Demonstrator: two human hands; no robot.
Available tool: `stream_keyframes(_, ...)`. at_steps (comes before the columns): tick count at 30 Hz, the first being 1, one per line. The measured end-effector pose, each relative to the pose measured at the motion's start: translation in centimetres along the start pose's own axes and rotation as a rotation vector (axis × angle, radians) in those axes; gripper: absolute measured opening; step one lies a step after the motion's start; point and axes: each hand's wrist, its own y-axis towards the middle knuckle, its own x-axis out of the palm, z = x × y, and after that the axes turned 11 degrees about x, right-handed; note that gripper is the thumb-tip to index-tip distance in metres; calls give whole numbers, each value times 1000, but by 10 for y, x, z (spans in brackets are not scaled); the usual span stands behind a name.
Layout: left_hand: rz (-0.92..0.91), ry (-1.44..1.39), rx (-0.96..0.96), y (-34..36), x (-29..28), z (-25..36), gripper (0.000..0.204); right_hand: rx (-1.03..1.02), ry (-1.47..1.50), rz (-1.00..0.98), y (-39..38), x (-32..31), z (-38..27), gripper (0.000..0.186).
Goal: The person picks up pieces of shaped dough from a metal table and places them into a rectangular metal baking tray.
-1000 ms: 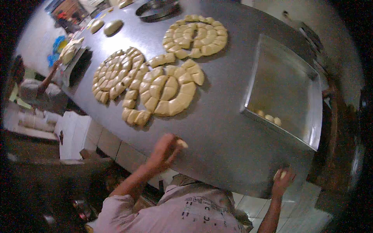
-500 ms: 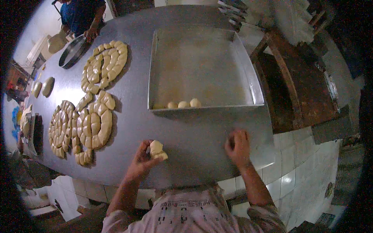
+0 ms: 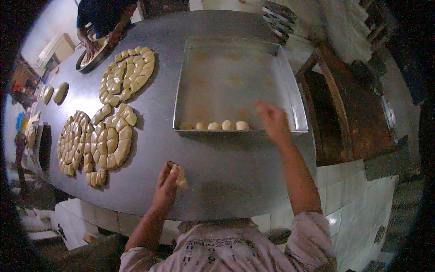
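The person's left hand (image 3: 166, 181) is closed narrowly around a soft, pale-yellow piece of dough (image 3: 182, 178), over the near part of the grey metal tabletop (image 3: 226, 158). The right hand (image 3: 274, 120) is over the near right part of a large, shallow, rectangular metal tray (image 3: 235, 86), its fingers loosely bent and slightly apart, though they look blurred from here. Inside that tray, along its near wall, I see four small, round, pale dough balls (image 3: 227, 124) in a row, to the left of the right hand. On the left of the tabletop lie three large, pale-yellow dough rounds cut into chunks: one far round (image 3: 145, 68), one nearer round (image 3: 111, 143), and one left round (image 3: 71, 140) close beside the nearer one. Farther left, two smooth, oval dough lumps (image 3: 60, 92) sit side by side. At the far left, a co-worker in a dark top (image 3: 104, 13) has both hands at pale dough in a round, dark-rimmed pan (image 3: 85, 65).
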Motion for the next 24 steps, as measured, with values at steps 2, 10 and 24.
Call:
stream_keyframes(2, -217, 593, 248, -1, -9, -4, 23, -225, 252, 274, -33, 6, -13, 36)
stream_keyframes(10, -720, 657, -5, -15, -41, 44, 29, -3, 78, -51, -198, 85, 57, 35)
stream_keyframes(24, 89, 1793, 686, 69, -161, 74, 65, -122, -692, 465, -156, 46, 123, 26)
